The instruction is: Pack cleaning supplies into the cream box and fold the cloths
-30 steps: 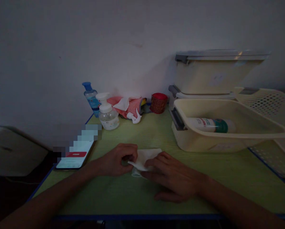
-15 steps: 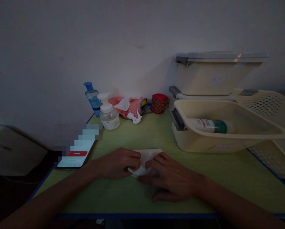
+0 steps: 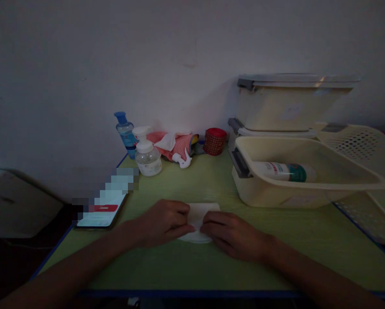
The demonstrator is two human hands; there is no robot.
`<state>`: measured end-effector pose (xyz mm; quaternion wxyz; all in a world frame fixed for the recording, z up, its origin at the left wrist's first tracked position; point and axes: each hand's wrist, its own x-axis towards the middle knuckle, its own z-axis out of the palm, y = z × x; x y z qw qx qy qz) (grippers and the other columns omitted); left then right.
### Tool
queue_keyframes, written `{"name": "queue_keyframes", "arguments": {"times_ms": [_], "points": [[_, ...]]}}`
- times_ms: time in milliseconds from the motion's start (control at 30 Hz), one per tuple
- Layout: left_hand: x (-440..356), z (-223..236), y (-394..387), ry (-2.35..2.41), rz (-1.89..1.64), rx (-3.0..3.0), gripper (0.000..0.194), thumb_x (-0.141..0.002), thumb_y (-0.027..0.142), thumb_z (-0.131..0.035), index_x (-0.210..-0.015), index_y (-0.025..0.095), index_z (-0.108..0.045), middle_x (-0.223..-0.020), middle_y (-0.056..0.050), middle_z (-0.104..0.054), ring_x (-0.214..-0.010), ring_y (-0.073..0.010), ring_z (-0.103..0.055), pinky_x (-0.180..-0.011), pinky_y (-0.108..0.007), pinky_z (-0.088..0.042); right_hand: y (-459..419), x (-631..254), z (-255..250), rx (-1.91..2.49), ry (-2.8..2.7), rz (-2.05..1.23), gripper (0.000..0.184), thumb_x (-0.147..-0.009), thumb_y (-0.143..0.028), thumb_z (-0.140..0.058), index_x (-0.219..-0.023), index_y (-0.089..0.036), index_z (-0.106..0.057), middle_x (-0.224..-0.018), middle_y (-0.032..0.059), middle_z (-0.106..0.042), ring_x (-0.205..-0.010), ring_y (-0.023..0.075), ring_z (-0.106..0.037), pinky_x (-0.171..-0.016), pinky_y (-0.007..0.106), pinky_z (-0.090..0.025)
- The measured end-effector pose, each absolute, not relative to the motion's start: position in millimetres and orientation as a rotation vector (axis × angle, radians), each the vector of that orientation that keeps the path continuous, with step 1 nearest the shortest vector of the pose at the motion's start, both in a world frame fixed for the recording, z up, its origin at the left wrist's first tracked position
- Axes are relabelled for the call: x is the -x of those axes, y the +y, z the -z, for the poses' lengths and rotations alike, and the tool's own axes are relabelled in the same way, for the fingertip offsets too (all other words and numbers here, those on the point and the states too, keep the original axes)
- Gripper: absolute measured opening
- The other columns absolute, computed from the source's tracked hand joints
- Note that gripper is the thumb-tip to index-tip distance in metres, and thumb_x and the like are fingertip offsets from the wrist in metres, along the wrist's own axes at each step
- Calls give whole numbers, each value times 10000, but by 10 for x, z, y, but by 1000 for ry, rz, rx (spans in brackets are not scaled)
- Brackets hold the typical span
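A small white sheet, tissue or thin cloth (image 3: 202,209), lies on the green tabletop in front of me, its far edge straight and its near edge rounded. My left hand (image 3: 166,223) is closed at its left side, with the thumb and bent fingers pressed on the sheet. From the right, my right hand (image 3: 235,235) has its fingers bunched together on the sheet's right part. Both hands cover the sheet's sides, and the fingertips hide exactly how they pinch it.
A phone (image 3: 107,206) lies to the left. Behind stand a blue bottle (image 3: 126,136), a pump bottle (image 3: 148,161), red checked cloth (image 3: 176,143), a white spray head (image 3: 183,159) and a red woven container (image 3: 215,141). At right, a cream bin (image 3: 308,197) holds a white-and-green bottle (image 3: 280,171); lidded boxes (image 3: 276,105) are stacked behind.
The sheet, raised and creased before, now lies flatter. My right hand has drawn its spread fingers together and shifted slightly right; my left thumb has come down on the sheet.
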<state>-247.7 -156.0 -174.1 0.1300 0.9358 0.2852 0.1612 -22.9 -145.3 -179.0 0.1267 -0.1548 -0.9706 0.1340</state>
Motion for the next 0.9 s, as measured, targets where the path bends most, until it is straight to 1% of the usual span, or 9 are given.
{"name": "queue_keyframes", "arguments": {"times_ms": [100,200,233,300,467,600,667,767,900], "points": [[2370,1825,-1592,1042,-735,-2725,320,-842,287,-518,-557,146,-496,-648,-4,-474,-607,-111,-459,-532,-230,-334,-1450,246,1809,455,-2846,-385,204,-861,-114,-387,-876,-120,-590,-834,71,-565,-700,129,-505,-635,226,-428],[2296,1816,-1635,1209,-892,-2680,177,-759,291,-614,-684,144,-549,-773,-44,-531,-752,-167,-491,-634,-275,-411,-1447,250,1824,455,-2847,-389,171,-854,-120,-405,-852,-125,-576,-831,66,-554,-700,128,-498,-631,226,-427],[2284,1802,-1648,1233,-872,-2679,148,-748,280,-620,-761,142,-568,-841,-62,-549,-810,-187,-499,-687,-306,-432,-1447,251,1826,461,-2843,-402,158,-854,-124,-409,-850,-130,-567,-836,63,-550,-706,127,-498,-637,225,-428],[2276,1781,-1668,1215,-745,-2710,209,-758,255,-597,-932,141,-572,-1002,-97,-559,-945,-221,-500,-805,-364,-439,-1449,251,1822,495,-2832,-439,129,-855,-137,-415,-843,-144,-543,-837,53,-542,-708,121,-494,-643,222,-428],[2280,1814,-1708,1118,-407,-2757,407,-841,261,-485,-1222,123,-442,-1261,-136,-483,-1188,-243,-415,-990,-406,-364,-1484,251,1773,636,-2775,-498,38,-825,-155,-461,-854,-160,-485,-868,51,-536,-775,134,-507,-683,240,-449],[2268,1861,-1732,1143,-273,-2744,500,-864,316,-456,-1311,126,-342,-1378,-148,-375,-1279,-243,-330,-1062,-413,-285,-1510,262,1751,716,-2671,-400,199,-762,-162,-521,-958,-131,-496,-984,105,-551,-943,196,-499,-821,332,-451],[2264,1881,-1739,1154,-226,-2737,512,-868,322,-445,-1329,140,-313,-1407,-138,-338,-1307,-235,-292,-1083,-410,-252,-1511,267,1757,719,-2670,-359,344,-749,-172,-516,-1086,-113,-481,-1115,134,-528,-1063,219,-457,-911,383,-410],[2269,1916,-1751,1207,-146,-2746,551,-879,328,-407,-1358,104,-248,-1427,-151,-297,-1329,-236,-248,-1098,-406,-217,-1508,264,1784,747,-2765,-332,569,-772,-179,-459,-1311,-60,-318,-1353,172,-368,-1264,224,-295,-1036,426,-290],[2279,1958,-1778,1301,-114,-2760,609,-889,352,-360,-1384,67,-150,-1456,-174,-196,-1352,-242,-168,-1102,-399,-200,-1514,248,1831,853,-2914,-297,601,-860,-234,-344,-1392,-22,-161,-1458,185,-183,-1354,220,-121,-1091,480,-159]]}}
